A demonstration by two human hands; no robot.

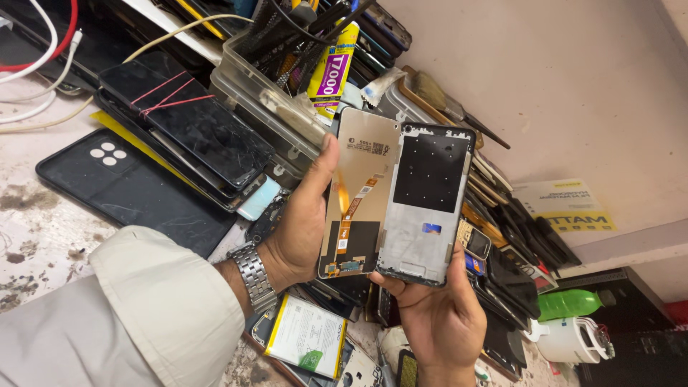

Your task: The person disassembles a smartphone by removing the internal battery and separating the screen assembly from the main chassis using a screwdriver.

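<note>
A: Left hand (304, 229)?
B: Grip closed on a phone display panel (358, 193), back side up, copper-coloured, flex cable showing; thumb along its upper left edge.

A: Right hand (437, 315)?
B: Grip closed round the lower end of a phone frame (428, 208), black pad on its upper half. Frame edge touches the panel, side by side.

A: Beneath the grips?
B: A battery (307, 335) on the surface, below the left wrist. Stacked black phones (193, 129) up-left.
</note>
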